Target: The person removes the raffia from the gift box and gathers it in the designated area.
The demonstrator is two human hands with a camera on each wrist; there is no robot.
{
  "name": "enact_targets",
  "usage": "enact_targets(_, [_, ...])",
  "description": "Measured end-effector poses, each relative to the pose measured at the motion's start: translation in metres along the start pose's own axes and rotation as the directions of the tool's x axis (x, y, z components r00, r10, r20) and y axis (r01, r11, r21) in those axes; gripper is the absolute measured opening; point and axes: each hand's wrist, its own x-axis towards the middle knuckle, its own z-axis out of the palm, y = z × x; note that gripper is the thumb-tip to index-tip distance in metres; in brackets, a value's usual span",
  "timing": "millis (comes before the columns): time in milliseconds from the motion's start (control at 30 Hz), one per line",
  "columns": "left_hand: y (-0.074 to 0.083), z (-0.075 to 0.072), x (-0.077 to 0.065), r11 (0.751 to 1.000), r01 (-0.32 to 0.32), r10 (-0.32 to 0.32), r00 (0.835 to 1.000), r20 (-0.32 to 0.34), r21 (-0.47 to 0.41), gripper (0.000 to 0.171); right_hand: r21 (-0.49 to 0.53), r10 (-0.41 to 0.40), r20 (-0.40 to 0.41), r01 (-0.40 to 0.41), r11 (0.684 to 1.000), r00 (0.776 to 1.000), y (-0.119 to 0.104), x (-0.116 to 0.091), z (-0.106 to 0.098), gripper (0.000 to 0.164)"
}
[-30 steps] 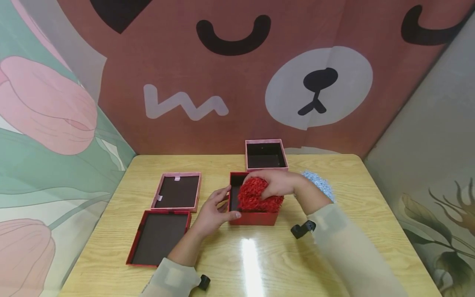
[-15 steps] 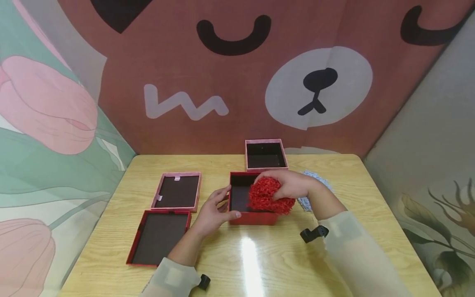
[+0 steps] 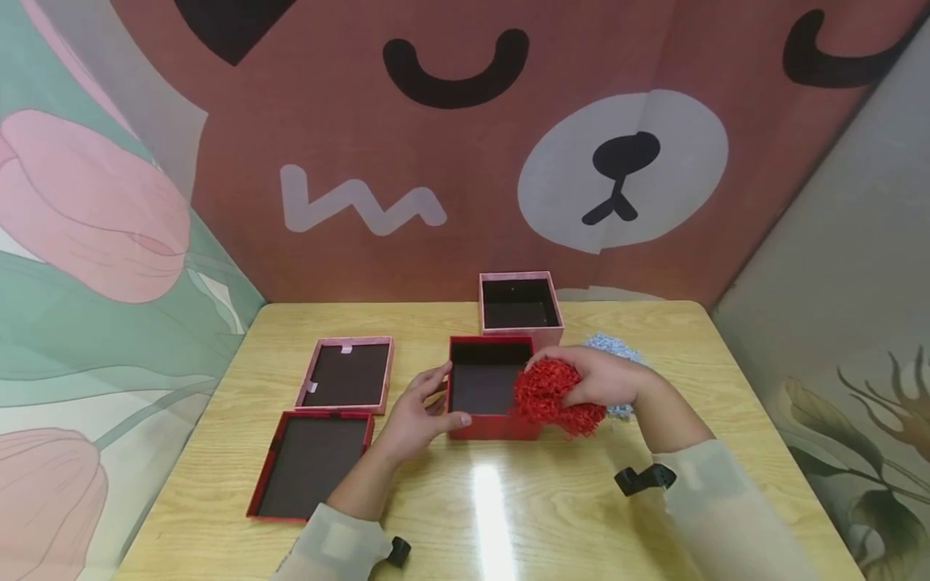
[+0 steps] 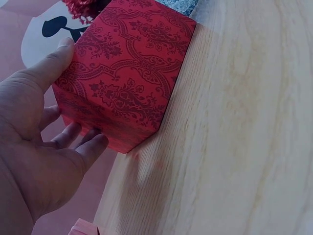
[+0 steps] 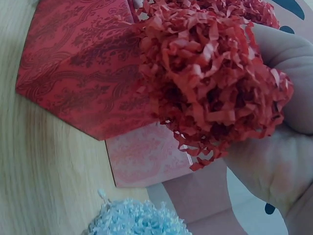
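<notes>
In the head view, a red box (image 3: pixel 496 428) sits with its dark inside facing up. My left hand (image 3: pixel 416 421) holds its near left corner, thumb at the front rim and fingers along the left wall. The left wrist view shows the box's patterned outer wall (image 4: pixel 129 63) beside that thumb. My right hand (image 3: pixel 606 378) grips a clump of red shredded paper (image 3: pixel 554 395) above the box's right edge. In the right wrist view the crinkled paper (image 5: pixel 205 73) hides most of the fingertips. Light blue shredded paper (image 3: pixel 613 347) lies behind the right hand, partly covered.
A pink box (image 3: pixel 521 331) stands open behind the red one. At the left lie a pink lid (image 3: pixel 345 410) and a red lid (image 3: pixel 314 464), both inside up. A printed cloth wall (image 3: pixel 327 266) rises at the wooden table's (image 3: pixel 407 323) back edge.
My right hand has lifted the red shredded paper out of the red box and moved right and slightly nearer. More of the box's inside shows. The left hand stays in place.
</notes>
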Motion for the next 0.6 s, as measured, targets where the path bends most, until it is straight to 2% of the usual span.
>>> enact_targets(267, [0.0,-0.001,-0.001,1.0,-0.002,0.002,1.0,0.002,0.011,0.092,0.047,-0.037,-0.024,0.038,0.998,0.999,0.009,-0.019,0.005,0.062])
enact_targets(600, [0.0,-0.001,-0.001,1.0,0.006,-0.005,1.0,-0.002,0.019,0.091,0.085,-0.016,-0.056,0.021,0.996,0.998,0.038,-0.037,0.02,0.061])
